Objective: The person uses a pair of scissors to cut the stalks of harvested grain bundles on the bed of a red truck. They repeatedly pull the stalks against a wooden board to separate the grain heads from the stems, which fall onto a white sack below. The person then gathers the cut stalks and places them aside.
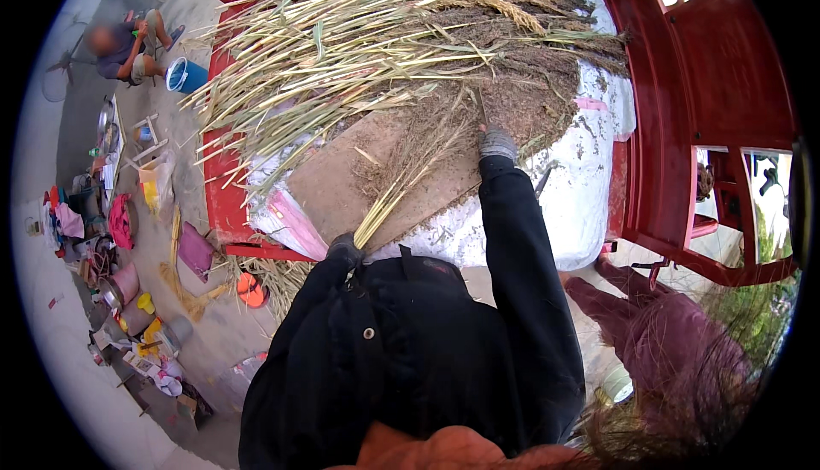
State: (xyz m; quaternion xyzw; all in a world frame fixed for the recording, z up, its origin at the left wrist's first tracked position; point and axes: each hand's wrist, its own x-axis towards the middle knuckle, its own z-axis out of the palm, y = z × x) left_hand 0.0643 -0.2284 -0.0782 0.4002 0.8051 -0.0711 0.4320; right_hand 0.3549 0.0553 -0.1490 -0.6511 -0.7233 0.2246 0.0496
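Observation:
My left hand, in a dark glove, is closed around the cut ends of a small bundle of broomcorn stalks. The bundle slants up and right, its brushy seed heads fanned over a brown board. To the right of those heads, my right hand, in a grey glove, is closed on a thin, dark, knife-like blade pointing away from me. Its handle is hidden in the fist. A large heap of broomcorn lies beyond both hands, bare stems to the left and dark heads to the right.
Loose seed covers the board's right part and spills onto white sacking. Red metal sides frame this bed. A dark pointed tool lies by my right forearm. One person sits far left near a blue bucket; another is at right.

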